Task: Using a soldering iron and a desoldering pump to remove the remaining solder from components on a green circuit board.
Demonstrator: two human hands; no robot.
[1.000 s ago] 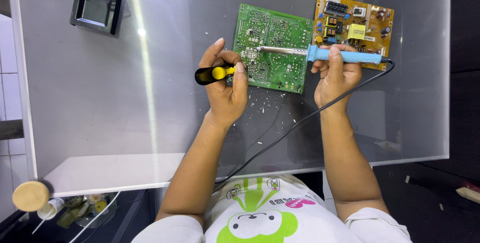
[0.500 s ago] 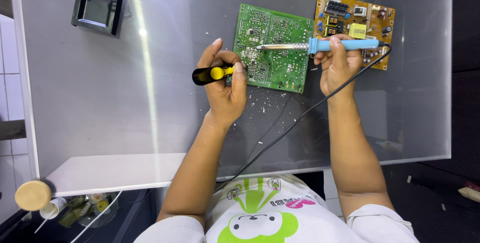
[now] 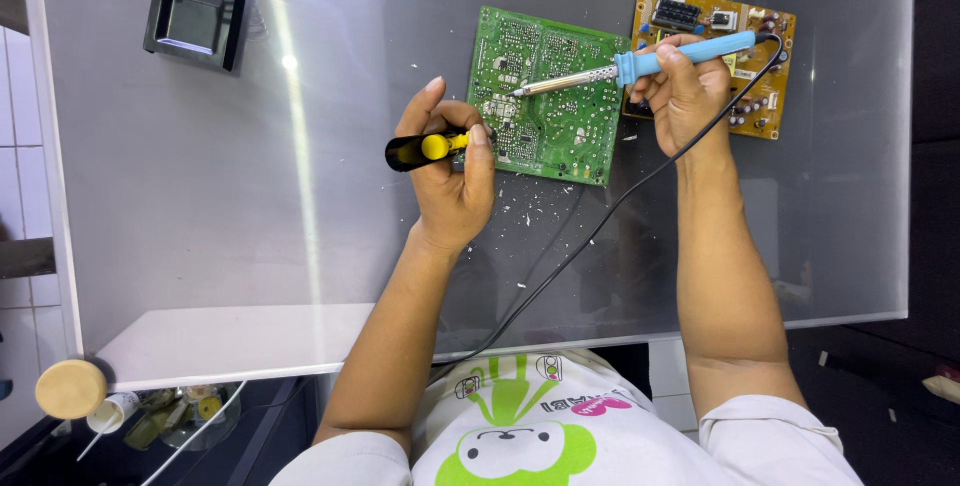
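Note:
A green circuit board (image 3: 555, 76) lies solder side up on the grey table (image 3: 250, 196). My left hand (image 3: 450, 171) grips a black and yellow desoldering pump (image 3: 425, 149), its nose against the board's left edge. My right hand (image 3: 685, 91) holds a soldering iron with a blue handle (image 3: 680, 54); its metal tip rests on the upper left part of the green board. The iron's black cord (image 3: 600, 231) runs back across the table toward my body.
A yellow-brown circuit board (image 3: 765, 76) with components lies right of the green one, partly under my right hand. A black stand (image 3: 200, 6) sits at the far left. Small solder flecks (image 3: 525, 211) dot the table below the green board. A round wooden knob (image 3: 70, 388) is below the table's left corner.
My right hand and the soldering iron have lifted away from the board's middle; the tip now sits higher and further left on the green board. My left hand with the pump has barely moved.

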